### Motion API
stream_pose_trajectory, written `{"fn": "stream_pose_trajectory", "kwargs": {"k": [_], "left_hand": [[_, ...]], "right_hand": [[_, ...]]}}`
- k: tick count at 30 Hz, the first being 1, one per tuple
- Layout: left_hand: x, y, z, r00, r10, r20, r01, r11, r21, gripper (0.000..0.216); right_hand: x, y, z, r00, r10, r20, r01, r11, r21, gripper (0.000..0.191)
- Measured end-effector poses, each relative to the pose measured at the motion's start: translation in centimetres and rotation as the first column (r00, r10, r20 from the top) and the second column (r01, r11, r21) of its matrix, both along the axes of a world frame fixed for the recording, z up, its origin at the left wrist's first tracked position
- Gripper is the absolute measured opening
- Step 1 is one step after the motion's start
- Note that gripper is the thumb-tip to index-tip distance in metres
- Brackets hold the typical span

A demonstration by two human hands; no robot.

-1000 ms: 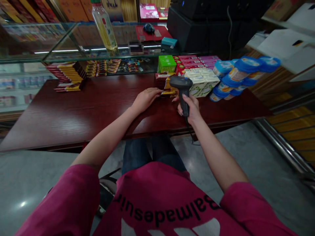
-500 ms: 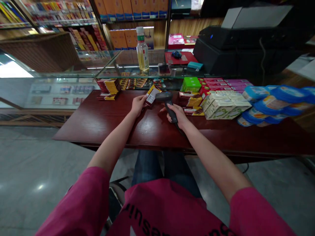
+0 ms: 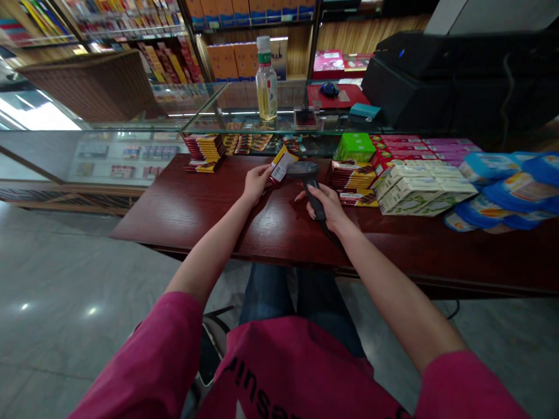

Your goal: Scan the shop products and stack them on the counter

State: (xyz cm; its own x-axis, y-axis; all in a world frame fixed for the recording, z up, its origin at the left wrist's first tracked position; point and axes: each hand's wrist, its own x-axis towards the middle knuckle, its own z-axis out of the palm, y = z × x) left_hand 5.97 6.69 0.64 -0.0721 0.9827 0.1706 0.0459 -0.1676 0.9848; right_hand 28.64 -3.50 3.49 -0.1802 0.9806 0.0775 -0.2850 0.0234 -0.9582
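My left hand point(image 3: 257, 181) is closed on a chocolate bar point(image 3: 282, 165) in a yellow and dark red wrapper, its white barcode label showing. In my right hand point(image 3: 326, 205) is a black barcode scanner point(image 3: 315, 194), gripped by the handle. The scanner's head is close beside the bar's right side; whether they touch I cannot tell. Left of my left hand stands a stack of similar bars point(image 3: 205, 150). Another stack of bars point(image 3: 353, 180) lies to the right of the scanner.
Green box point(image 3: 354, 146), red boxes point(image 3: 399, 146), pale cartons point(image 3: 425, 189) and blue tubs point(image 3: 515, 186) crowd the dark wooden counter's point(image 3: 209, 215) right. Behind, a glass case point(image 3: 209, 110) bears a drink bottle point(image 3: 266, 87) and a mouse point(image 3: 329, 89). A wicker basket point(image 3: 94, 84) is at left.
The whole view has shifted, so the counter and hands appear slightly further right. Both hands keep hold of the bar and the scanner, in nearly the same position to each other.
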Motion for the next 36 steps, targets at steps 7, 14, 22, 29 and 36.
{"fn": "stream_pose_trajectory", "kwargs": {"k": [7,14,22,29,36], "left_hand": [[-10.5,-1.2,2.4,0.8,0.363,-0.478,-0.157,0.895,0.417,0.026],[-24.3,-2.9,3.9,0.45,0.47,-0.76,-0.233,0.883,0.408,0.03],[-27.7,-1.6,3.2,0.333,0.31,-0.891,-0.137,0.95,0.28,0.042],[-27.8,0.0,2.5,0.308,0.28,-0.909,-0.077,0.96,0.269,0.055],[-23.2,-0.8,2.9,0.326,0.404,-0.855,-0.292,0.903,0.316,0.067]], "right_hand": [[0.2,-0.7,0.6,1.0,0.013,0.014,-0.013,1.0,-0.014,0.05],[-0.1,-0.7,0.9,0.998,0.009,0.064,-0.006,0.999,-0.045,0.049],[0.1,-0.5,0.7,0.994,0.006,0.113,-0.001,0.999,-0.042,0.039],[0.1,-0.6,0.6,0.995,-0.012,0.096,0.018,0.998,-0.053,0.035],[0.2,-0.7,0.6,0.999,-0.045,0.02,0.046,0.998,-0.04,0.039]]}}
